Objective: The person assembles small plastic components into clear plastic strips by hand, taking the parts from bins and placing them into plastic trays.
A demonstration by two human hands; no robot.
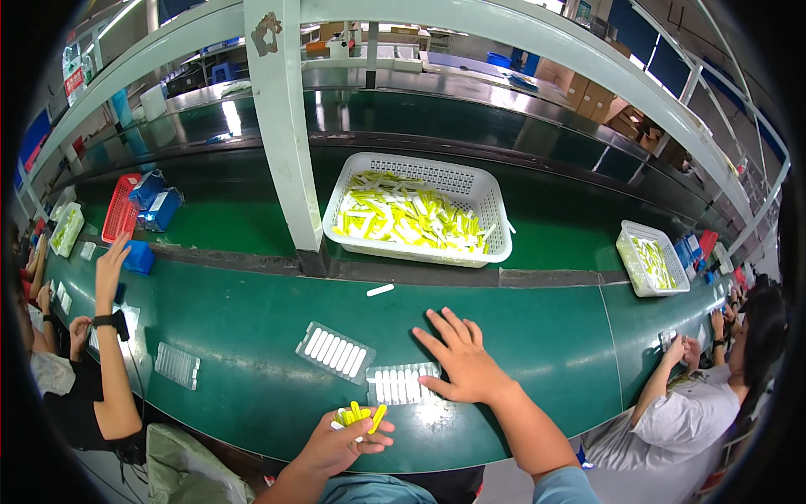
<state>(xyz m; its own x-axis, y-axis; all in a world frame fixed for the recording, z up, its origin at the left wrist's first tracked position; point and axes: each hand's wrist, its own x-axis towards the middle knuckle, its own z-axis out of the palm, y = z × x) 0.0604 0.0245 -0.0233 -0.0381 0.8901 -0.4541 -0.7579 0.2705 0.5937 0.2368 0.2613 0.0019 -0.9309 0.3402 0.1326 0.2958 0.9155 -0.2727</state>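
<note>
Near the middle of the tabletop's (537, 336) near edge, a clear tray (371, 387) bears a row of white sticks, its right end partly hidden by the right hand (473, 364), fingers spread apart. A second loaded tray (367, 358) lies beyond, leftward. The left hand's (333, 443) fingers curl around loose yellow-and-white sticks (356, 412); many more fill a white basket (361, 244) past the far edge.

A dull blue shirt (378, 490) shows on the near side, its matching short sleeve (567, 487) at right, and the left hand (340, 443) and right hand (468, 363) are bare.
</note>
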